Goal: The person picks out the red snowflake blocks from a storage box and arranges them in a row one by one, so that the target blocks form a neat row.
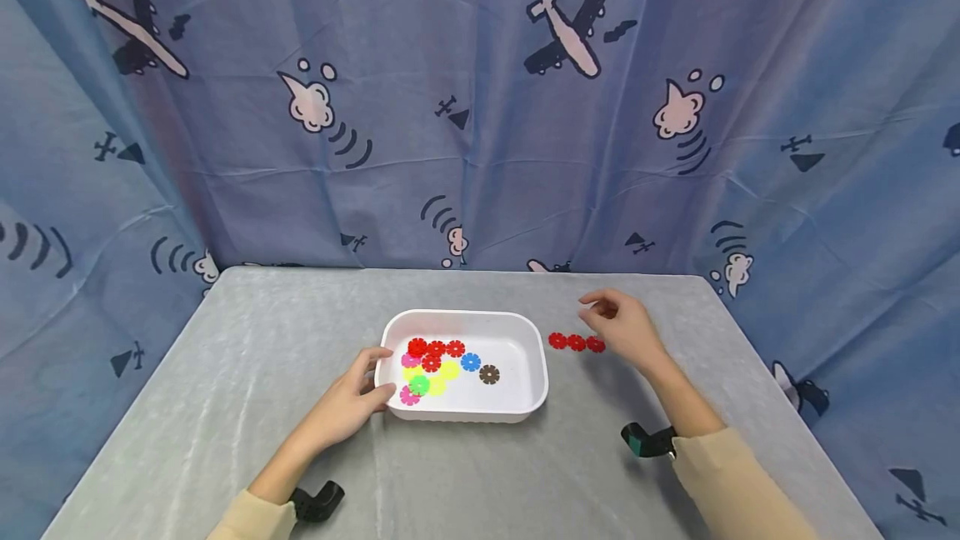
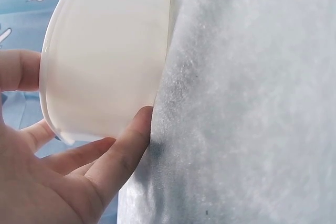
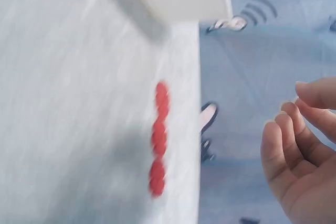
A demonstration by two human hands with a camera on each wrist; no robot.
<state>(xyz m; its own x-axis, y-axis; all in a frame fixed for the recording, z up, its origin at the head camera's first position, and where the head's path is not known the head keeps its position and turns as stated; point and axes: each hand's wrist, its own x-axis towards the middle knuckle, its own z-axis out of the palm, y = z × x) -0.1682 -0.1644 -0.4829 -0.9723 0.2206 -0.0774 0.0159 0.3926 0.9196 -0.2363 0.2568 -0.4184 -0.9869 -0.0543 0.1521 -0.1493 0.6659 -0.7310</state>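
A white plastic tray (image 1: 468, 417) stands on the table with notched plastic snowflake discs inside, in red, pink, yellow, green, blue and brown. At its left end, my left hand (image 1: 352, 398) holds the rim and outer wall between thumb and fingers; the left wrist view shows fingertips against that wall (image 2: 105, 66). To the right of the tray, three red discs (image 1: 576, 342) lie in a row, edge to edge. My right hand (image 1: 621, 327) hovers just above and beside this row, its fingers loosely bent. Nothing shows between thumb and fingers in the right wrist view.
A grey cloth covers the table (image 1: 480, 490). Behind and at both sides hangs a blue curtain (image 1: 480, 107) printed with planes and clouds. Black devices sit on the left wrist (image 1: 318, 501) and right wrist (image 1: 647, 442).
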